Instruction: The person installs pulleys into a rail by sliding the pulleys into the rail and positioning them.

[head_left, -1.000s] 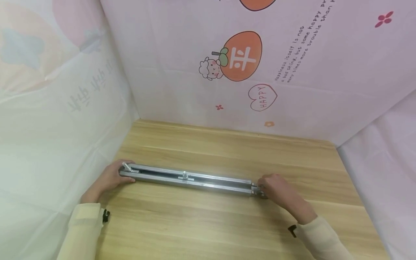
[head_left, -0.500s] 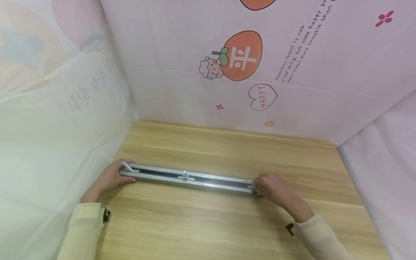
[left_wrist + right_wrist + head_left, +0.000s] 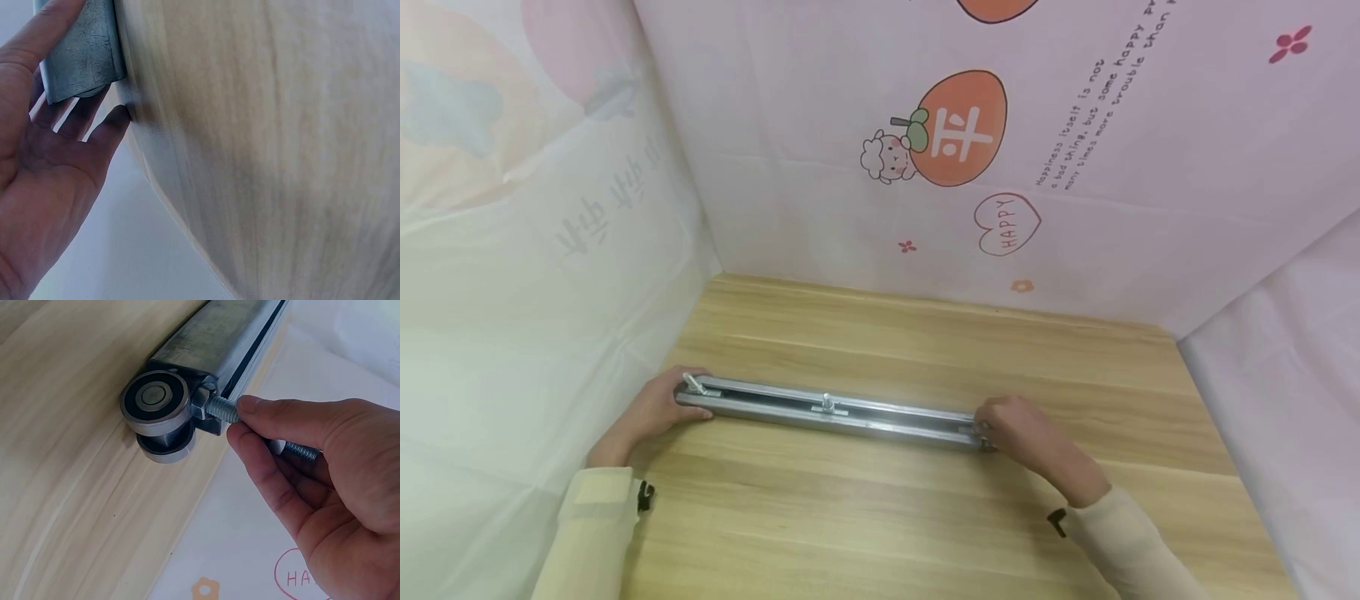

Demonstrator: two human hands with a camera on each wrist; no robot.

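A long metal C-channel track (image 3: 895,428) lies on the wooden table, its slot facing up. At its left end, my left hand (image 3: 657,410) grips the channel, thumb on one side and fingers on the other; the left wrist view shows the channel's end (image 3: 87,56) between them. My right hand (image 3: 1017,429) pinches the threaded bolt (image 3: 222,409) of a roller trolley between thumb and fingertips. Two of the trolley's wheels (image 3: 154,403) stick out of the channel's right end, while its front part is hidden inside. Another threaded piece (image 3: 301,450) shows behind the fingers.
Two bolts with flat plates sit in the slot: a tilted bolt (image 3: 694,385) near the left end and an upright bolt (image 3: 827,404) near the middle. A printed white cloth (image 3: 820,217) rises behind the wooden table (image 3: 850,508) and along both sides.
My right hand has moved left with the roller trolley, which has slid from outside the channel's right end partly into it. The left hand and the channel have stayed put.
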